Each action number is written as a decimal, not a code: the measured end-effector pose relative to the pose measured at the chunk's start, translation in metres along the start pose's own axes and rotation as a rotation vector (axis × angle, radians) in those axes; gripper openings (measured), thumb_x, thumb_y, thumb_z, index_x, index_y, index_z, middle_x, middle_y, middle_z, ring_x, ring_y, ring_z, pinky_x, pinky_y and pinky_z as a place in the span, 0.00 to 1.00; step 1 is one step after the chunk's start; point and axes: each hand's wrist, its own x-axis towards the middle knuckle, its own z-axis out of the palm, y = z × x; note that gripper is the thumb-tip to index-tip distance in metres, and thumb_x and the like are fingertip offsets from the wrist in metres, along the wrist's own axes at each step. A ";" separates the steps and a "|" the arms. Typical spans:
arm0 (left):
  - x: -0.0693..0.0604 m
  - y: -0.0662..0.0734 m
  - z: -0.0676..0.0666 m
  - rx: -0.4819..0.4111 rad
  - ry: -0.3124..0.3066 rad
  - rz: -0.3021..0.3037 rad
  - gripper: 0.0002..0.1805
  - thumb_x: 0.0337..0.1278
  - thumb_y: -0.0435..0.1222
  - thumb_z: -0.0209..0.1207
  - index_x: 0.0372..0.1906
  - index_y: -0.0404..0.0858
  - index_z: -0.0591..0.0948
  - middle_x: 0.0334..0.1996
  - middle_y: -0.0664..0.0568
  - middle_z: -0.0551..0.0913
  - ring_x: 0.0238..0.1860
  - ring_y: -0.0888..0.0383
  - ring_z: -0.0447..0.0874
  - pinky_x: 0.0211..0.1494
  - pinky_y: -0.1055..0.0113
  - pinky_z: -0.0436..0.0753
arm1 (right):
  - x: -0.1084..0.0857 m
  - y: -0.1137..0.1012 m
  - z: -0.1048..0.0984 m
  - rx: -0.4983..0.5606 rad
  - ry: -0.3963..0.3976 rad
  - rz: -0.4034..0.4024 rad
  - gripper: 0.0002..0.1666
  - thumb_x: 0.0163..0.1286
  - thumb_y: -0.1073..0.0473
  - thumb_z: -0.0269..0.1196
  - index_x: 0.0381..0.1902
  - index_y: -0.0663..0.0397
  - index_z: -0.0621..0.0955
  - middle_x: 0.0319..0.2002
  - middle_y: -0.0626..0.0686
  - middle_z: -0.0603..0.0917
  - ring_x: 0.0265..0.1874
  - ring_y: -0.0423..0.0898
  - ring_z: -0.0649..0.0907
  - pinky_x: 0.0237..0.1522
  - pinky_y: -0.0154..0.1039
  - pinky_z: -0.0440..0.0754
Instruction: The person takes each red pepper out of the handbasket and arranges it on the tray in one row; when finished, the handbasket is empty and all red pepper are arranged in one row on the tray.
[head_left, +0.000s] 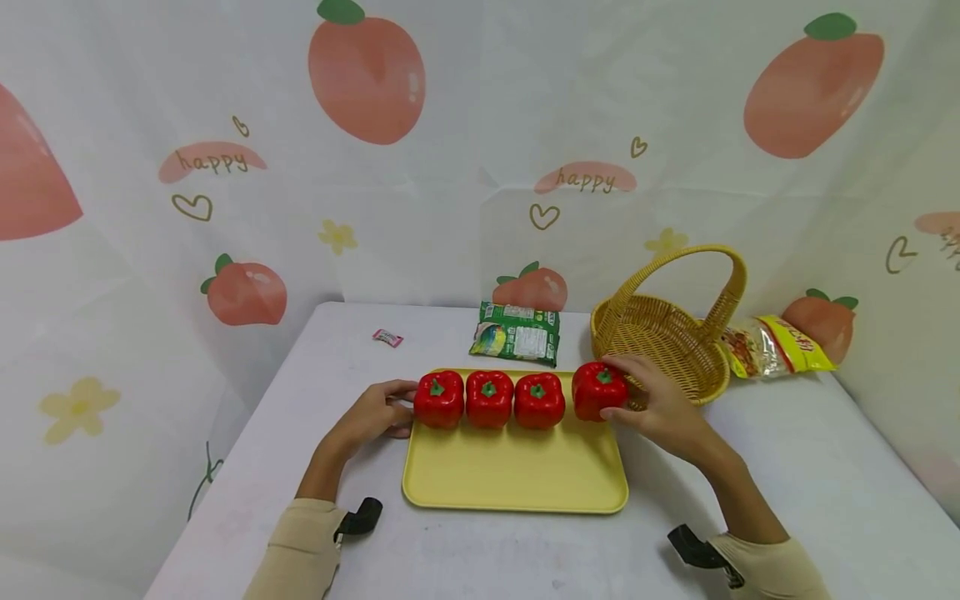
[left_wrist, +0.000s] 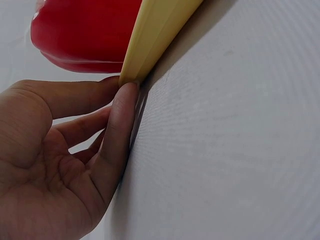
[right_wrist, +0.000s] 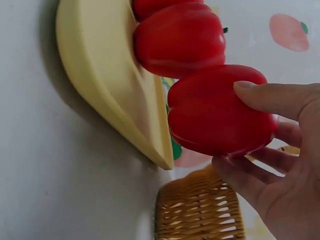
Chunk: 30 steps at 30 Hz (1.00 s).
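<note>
Three red bell peppers [head_left: 489, 399] stand in a row along the back of a yellow tray [head_left: 517, 475], their green stems up. My right hand [head_left: 656, 408] grips another red bell pepper [right_wrist: 220, 110] over the tray's back right corner. In the right wrist view, the thumb lies on one side of it and the fingers on the other, and the pepper looks raised off the tray. At the tray's left edge, my left hand [head_left: 377, 410] pinches the rim [left_wrist: 135, 55] between thumb and fingertip, beside the leftmost pepper [left_wrist: 85, 35].
A yellow wicker basket [head_left: 660, 325] with a tall handle stands just behind my right hand. A green snack packet [head_left: 516, 333] lies behind the tray, with a small pink wrapped candy [head_left: 387, 337] to its left. Beyond the basket lies a yellow and clear food bag [head_left: 776, 346].
</note>
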 end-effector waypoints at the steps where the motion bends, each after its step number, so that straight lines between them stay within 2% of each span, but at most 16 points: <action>1: 0.000 0.000 0.000 0.000 0.001 -0.001 0.30 0.66 0.30 0.60 0.72 0.31 0.75 0.62 0.38 0.81 0.47 0.53 0.88 0.48 0.59 0.93 | 0.000 0.001 0.001 -0.002 -0.002 -0.004 0.42 0.64 0.57 0.78 0.74 0.53 0.75 0.69 0.57 0.76 0.68 0.59 0.75 0.62 0.56 0.86; 7: 0.001 0.000 0.000 0.002 0.004 -0.009 0.30 0.65 0.29 0.60 0.73 0.31 0.75 0.62 0.38 0.81 0.48 0.53 0.88 0.48 0.59 0.93 | 0.002 0.002 0.007 -0.015 -0.016 -0.009 0.43 0.63 0.59 0.79 0.73 0.55 0.75 0.69 0.59 0.76 0.68 0.60 0.75 0.65 0.59 0.83; 8: 0.001 0.000 0.000 0.002 0.004 -0.009 0.30 0.65 0.29 0.60 0.73 0.31 0.75 0.62 0.38 0.81 0.48 0.53 0.88 0.48 0.59 0.93 | 0.002 0.002 0.008 -0.014 -0.017 -0.008 0.43 0.62 0.60 0.79 0.73 0.55 0.75 0.69 0.60 0.75 0.68 0.60 0.75 0.65 0.63 0.81; 13: 0.001 -0.001 0.000 0.003 0.004 -0.008 0.30 0.65 0.29 0.60 0.73 0.31 0.75 0.62 0.38 0.81 0.48 0.53 0.88 0.48 0.59 0.93 | 0.002 0.003 0.013 -0.013 -0.029 -0.005 0.42 0.62 0.61 0.79 0.73 0.56 0.76 0.69 0.62 0.75 0.69 0.63 0.74 0.67 0.66 0.78; 21: 0.000 -0.001 0.000 0.003 0.003 -0.008 0.30 0.66 0.29 0.60 0.73 0.32 0.74 0.62 0.38 0.81 0.47 0.53 0.88 0.48 0.59 0.93 | 0.003 0.004 0.019 -0.036 -0.017 -0.023 0.41 0.61 0.63 0.79 0.71 0.56 0.77 0.69 0.62 0.75 0.70 0.63 0.72 0.69 0.68 0.75; 30: 0.000 -0.001 0.000 0.001 0.005 -0.009 0.30 0.65 0.29 0.60 0.73 0.31 0.75 0.62 0.38 0.81 0.46 0.53 0.87 0.48 0.59 0.93 | 0.003 0.004 0.018 -0.033 -0.029 -0.009 0.41 0.62 0.61 0.78 0.72 0.57 0.76 0.70 0.63 0.74 0.70 0.64 0.73 0.69 0.69 0.76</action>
